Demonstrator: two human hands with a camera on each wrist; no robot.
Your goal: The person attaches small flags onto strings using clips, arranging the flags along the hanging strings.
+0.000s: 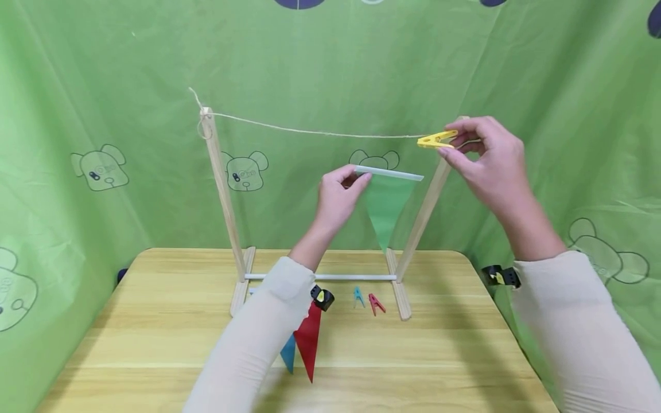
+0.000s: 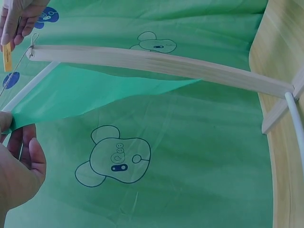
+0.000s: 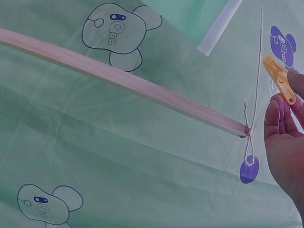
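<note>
Green pennant [image 1: 388, 201] in left hand [image 1: 338, 195]; peg [image 1: 427, 141], right [image 1: 490, 158]

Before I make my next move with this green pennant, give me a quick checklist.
1. Green pennant gripped by left hand: ok.
2. Yellow clothespin pinched in right hand: ok.
3. Twine tied to left wooden post and right wooden post: ok.
4. Pennant's white top strip at the twine: not ok, held apart below it.
5. Yellow clothespin touching twine: cannot tell.
</note>
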